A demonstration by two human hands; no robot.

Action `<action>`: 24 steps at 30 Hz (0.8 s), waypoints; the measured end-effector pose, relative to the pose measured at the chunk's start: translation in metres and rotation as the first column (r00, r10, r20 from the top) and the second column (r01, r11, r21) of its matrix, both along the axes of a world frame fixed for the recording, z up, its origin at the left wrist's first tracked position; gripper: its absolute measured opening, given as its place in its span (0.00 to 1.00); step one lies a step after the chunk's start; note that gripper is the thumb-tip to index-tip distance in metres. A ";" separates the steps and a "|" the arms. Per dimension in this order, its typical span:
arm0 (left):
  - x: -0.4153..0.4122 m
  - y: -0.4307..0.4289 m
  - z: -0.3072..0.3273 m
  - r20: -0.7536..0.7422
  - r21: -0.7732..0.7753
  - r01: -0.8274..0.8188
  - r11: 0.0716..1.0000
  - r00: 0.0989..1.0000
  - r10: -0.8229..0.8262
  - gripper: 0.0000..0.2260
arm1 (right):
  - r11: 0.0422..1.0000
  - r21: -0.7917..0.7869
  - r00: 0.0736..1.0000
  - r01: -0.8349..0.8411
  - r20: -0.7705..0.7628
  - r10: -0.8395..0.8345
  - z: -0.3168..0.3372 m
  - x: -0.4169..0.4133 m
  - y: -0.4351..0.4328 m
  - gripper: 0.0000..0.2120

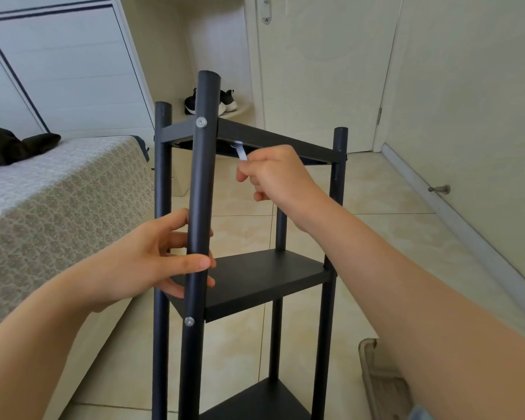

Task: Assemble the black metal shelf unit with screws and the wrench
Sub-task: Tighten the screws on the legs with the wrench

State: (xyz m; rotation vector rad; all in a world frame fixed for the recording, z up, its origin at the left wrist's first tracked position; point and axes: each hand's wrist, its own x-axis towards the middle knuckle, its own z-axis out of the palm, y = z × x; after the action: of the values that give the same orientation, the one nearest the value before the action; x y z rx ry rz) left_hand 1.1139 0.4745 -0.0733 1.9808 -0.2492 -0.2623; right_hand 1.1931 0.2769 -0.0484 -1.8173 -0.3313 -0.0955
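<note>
Black metal shelf unit (327, 328) stands upright on the tiled floor (385, 192), straight in front of the person, between the two forearms. Its nearest post (201, 177) rises through the middle of the view, with one silver screw (189, 321) seated low down at the level of the middle shelf (255, 280) and another screw (201, 122) near the top. The left hand (152, 256) grips this post just above the middle shelf, thumb across the front and fingers curled round behind it. Below, the bottom shelf (255, 401) shows at the lower edge of the view. To the lower right a ridged beige object (376, 377) lies on the floor; I cannot tell what it is. Farther up and to the right, the right hand (273, 174) is closed round the handle of a flat silver wrench (241, 153), whose head reaches up under the front edge of the top shelf (273, 140), just right of the near post. A bed (58, 192) with a patterned cover lies to the left of the unit, with a dark garment (9, 147) on it. Behind stand a white wardrobe (58, 56), a pair of black shoes (212, 101) on a low corner ledge, and a closed cream door (322, 71); a metal door stop (440, 188) juts from the right wall.
</note>
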 end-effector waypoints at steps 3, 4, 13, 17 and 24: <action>-0.001 -0.001 0.000 0.005 0.000 0.001 1.000 1.000 -0.001 0.19 | 1.000 -0.009 0.999 -0.025 0.034 0.025 0.005 -0.002 0.002 0.09; -0.001 -0.001 0.001 0.007 -0.003 0.000 1.000 1.000 0.000 0.20 | 1.000 -0.013 0.999 -0.027 0.047 0.027 0.005 -0.003 0.003 0.09; -0.002 -0.003 0.001 0.004 -0.018 0.007 1.000 1.000 -0.006 0.20 | 0.999 -0.037 0.990 0.010 0.140 -0.004 0.004 -0.002 0.014 0.11; -0.002 -0.003 0.002 0.009 -0.013 0.010 1.000 1.000 -0.010 0.20 | 0.997 -0.026 0.971 0.071 0.229 -0.063 -0.005 0.000 0.022 0.13; -0.001 0.002 0.001 0.012 0.004 0.013 1.000 1.000 -0.013 0.20 | 0.984 0.095 0.921 0.149 0.348 -0.173 -0.023 0.007 0.041 0.17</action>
State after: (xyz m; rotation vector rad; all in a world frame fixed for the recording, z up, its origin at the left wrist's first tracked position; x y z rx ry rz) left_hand 1.1127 0.4764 -0.0721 1.9857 -0.2696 -0.2592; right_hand 1.2002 0.3175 -0.0717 -1.7551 -0.4261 -0.5510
